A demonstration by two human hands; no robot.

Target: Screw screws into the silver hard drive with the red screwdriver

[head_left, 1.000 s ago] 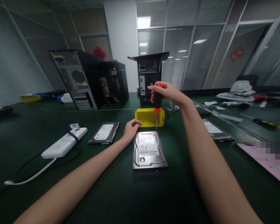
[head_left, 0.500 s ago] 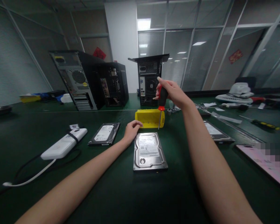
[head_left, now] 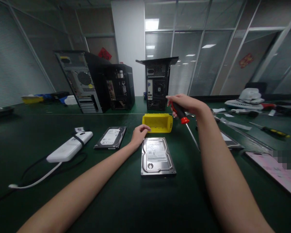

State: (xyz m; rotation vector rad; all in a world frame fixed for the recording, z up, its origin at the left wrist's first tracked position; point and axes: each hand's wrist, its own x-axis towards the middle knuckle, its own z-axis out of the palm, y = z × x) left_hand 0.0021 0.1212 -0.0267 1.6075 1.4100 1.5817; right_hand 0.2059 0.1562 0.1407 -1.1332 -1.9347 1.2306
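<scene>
My right hand [head_left: 184,103] is wrapped round the black-and-red handle of a screwdriver [head_left: 183,119]. Its metal shaft slants down to the right, and my forearm is close to the tip. By the left edge of a yellow plastic bin [head_left: 157,130] is my left hand [head_left: 138,135], its bent fingers closed on the bin's lower left rim. The bin's open side faces me, with small bits inside too tiny to name. Just in front of it, a silver hard drive [head_left: 157,158] lies flat, label up, apart from the screwdriver.
Left of my left hand lies another hard drive [head_left: 111,137], then a white power strip [head_left: 70,147] with cables. A third drive [head_left: 229,140] is partly behind my right forearm. A phone [head_left: 269,168] and a yellow-black screwdriver [head_left: 273,130] lie right. Computer cases [head_left: 157,85] stand behind.
My right hand has moved down and to the right, and the screwdriver has swung from near upright to a slant, its tip now away from the bin. The left hand stays at the bin.
</scene>
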